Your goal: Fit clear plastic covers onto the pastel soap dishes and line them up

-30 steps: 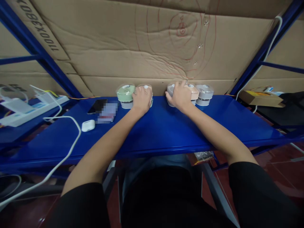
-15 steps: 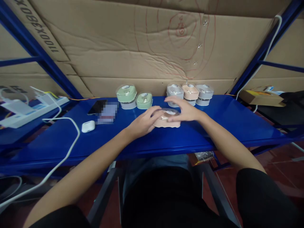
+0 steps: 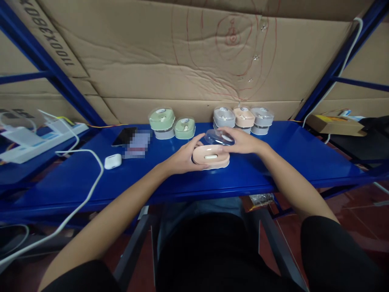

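A peach-coloured oval box (image 3: pixel 210 158) with a pale bar-shaped piece in its top sits near the front of the blue table. Around its left side curl the fingers of my left hand (image 3: pixel 184 158), thumb at the front. My right hand (image 3: pixel 240 141) grips a clear plastic lid (image 3: pixel 217 137), tilted and lifted off above the back of the box. Behind stand similar lidded boxes: a green one (image 3: pixel 162 117) stacked on a grey one, a smaller green one (image 3: pixel 184 128), and grey (image 3: pixel 224 115) and peach (image 3: pixel 244 117) ones to the right.
On the left lie a white earphone case (image 3: pixel 113 161), a dark phone (image 3: pixel 124 136) and a blurred-out flat item (image 3: pixel 136 145). A white power strip (image 3: pixel 45 142) and cable (image 3: pixel 91 190) are further left. Cardboard (image 3: pixel 152 61) backs the table (image 3: pixel 261 174); blue posts flank it.
The clear lid has come off the peach box, raised and moved back by my right hand. My left hand has shifted down to the box's side, and the box's top now shows.
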The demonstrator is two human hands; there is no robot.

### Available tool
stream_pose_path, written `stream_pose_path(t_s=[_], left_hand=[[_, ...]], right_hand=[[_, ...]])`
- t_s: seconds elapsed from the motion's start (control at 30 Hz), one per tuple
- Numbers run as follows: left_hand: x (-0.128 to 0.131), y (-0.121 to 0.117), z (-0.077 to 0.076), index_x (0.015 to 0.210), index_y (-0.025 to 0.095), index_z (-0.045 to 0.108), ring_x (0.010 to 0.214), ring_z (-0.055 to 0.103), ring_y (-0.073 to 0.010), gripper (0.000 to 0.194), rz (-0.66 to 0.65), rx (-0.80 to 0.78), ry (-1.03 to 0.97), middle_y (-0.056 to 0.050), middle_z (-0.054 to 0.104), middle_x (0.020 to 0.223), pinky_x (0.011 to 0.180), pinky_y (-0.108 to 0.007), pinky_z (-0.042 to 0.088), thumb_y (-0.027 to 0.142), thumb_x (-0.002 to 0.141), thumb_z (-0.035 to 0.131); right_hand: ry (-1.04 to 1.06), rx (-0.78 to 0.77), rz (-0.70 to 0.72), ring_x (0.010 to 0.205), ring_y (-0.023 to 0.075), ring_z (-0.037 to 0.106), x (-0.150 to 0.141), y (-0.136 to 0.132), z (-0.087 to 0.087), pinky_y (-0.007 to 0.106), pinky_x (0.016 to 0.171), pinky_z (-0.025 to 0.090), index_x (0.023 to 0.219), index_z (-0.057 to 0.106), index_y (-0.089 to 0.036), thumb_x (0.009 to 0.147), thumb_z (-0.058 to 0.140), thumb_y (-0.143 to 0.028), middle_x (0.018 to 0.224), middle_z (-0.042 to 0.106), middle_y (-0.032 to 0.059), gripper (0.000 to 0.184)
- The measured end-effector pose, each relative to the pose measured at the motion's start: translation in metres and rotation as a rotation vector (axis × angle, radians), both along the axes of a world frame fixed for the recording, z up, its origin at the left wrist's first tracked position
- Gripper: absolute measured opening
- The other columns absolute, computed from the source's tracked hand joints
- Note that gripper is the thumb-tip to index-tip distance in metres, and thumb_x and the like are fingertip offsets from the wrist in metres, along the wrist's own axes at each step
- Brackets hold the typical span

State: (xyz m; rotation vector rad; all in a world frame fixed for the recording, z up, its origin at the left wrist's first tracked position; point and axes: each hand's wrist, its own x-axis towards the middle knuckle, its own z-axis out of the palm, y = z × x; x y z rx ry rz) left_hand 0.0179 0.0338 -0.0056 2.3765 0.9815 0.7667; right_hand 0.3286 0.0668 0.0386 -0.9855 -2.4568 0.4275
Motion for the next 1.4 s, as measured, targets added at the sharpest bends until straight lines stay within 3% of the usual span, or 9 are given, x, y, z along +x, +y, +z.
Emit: stream_pose_path(t_s=[0.1,0.2,0.47,0.6,0.73,0.93,1.07,1.2,1.4], left_hand=[[-0.002,-0.002,0.001,0.146,0.030,0.076,0.140,0.065,-0.0371,0.063,-0.051,0.074,0.066,-0.013,0.063,0.146,0.130,-0.059,0.048,0.057,0.090,0.084],[-0.001,-0.005,0.002,0.127,0.027,0.086,0.141,0.063,-0.0356,0.042,-0.072,0.113,0.090,-0.013,0.059,0.145,0.130,-0.055,0.050,0.056,0.098,0.075],[-0.014,0.007,0.009,0.118,0.020,0.084,0.139,0.063,-0.0381,0.051,0.129,0.200,0.091,-0.017,0.066,0.141,0.127,-0.058,0.050,0.058,0.108,0.052],[-0.038,0.025,0.009,0.106,0.021,0.083,0.127,0.068,-0.0389,0.059,0.272,0.129,0.153,-0.016,0.071,0.129,0.118,-0.058,0.056,0.076,0.095,0.065],[-0.049,0.034,0.008,0.098,0.023,0.080,0.113,0.071,-0.0380,0.060,0.260,0.069,0.238,-0.014,0.075,0.111,0.107,-0.057,0.060,0.080,0.084,0.075],[-0.020,0.011,0.013,0.115,0.023,0.076,0.134,0.066,-0.0355,0.051,0.198,0.173,0.015,-0.013,0.068,0.138,0.122,-0.054,0.051,0.068,0.091,0.078],[0.007,-0.009,0.005,0.123,0.025,0.074,0.142,0.064,-0.0350,0.050,0.026,0.098,0.103,-0.012,0.062,0.148,0.128,-0.053,0.048,0.062,0.091,0.082],[0.018,-0.016,-0.003,0.135,0.024,0.070,0.148,0.060,-0.0389,0.055,0.007,0.074,0.194,-0.015,0.062,0.155,0.130,-0.058,0.046,0.055,0.091,0.082],[0.013,-0.008,-0.008,0.176,0.021,0.030,0.165,0.045,-0.0494,0.129,0.085,-0.103,0.019,-0.025,0.041,0.181,0.135,-0.064,0.041,0.061,0.074,0.097]], right_hand=[[-0.014,0.030,-0.169,0.117,0.0407,0.076,0.023,0.005,0.002,0.060,0.103,0.062,0.158,0.062,-0.017,0.090,0.075,-0.082,0.137,0.078,0.0196,0.094],[-0.027,0.019,-0.263,0.121,0.0429,0.075,0.039,0.009,0.001,0.061,0.105,0.061,0.159,0.061,-0.017,0.090,0.076,-0.083,0.136,0.079,0.0204,0.097],[-0.035,0.012,-0.281,0.121,0.0435,0.077,0.047,0.011,-0.001,0.065,0.105,0.062,0.156,0.065,-0.018,0.088,0.077,-0.085,0.141,0.078,0.0217,0.096],[-0.180,-0.046,-0.265,0.116,0.0431,0.079,0.057,0.020,-0.009,0.064,0.103,0.065,0.146,0.073,-0.021,0.085,0.080,-0.084,0.135,0.081,0.0184,0.088],[-0.276,-0.005,-0.247,0.119,0.0463,0.079,0.063,0.030,-0.021,0.066,0.103,0.065,0.145,0.075,-0.022,0.071,0.094,-0.078,0.134,0.082,0.0186,0.095],[-0.266,-0.057,-0.315,0.120,0.0439,0.078,0.056,0.018,-0.008,0.059,0.106,0.062,0.148,0.072,-0.020,0.084,0.081,-0.083,0.137,0.081,0.0190,0.091],[-0.116,0.027,-0.323,0.126,0.0442,0.075,0.049,0.008,0.002,0.060,0.109,0.060,0.155,0.067,-0.017,0.087,0.077,-0.085,0.141,0.078,0.0217,0.097],[0.042,0.113,-0.229,0.130,0.0450,0.073,0.036,0.002,0.001,0.065,0.114,0.058,0.161,0.063,-0.016,0.086,0.080,-0.082,0.148,0.075,0.0230,0.101],[0.074,0.178,0.069,0.141,0.0414,0.067,-0.005,-0.014,-0.015,0.062,0.121,0.054,0.168,0.057,-0.024,0.087,0.081,-0.084,0.156,0.069,0.0188,0.104]])
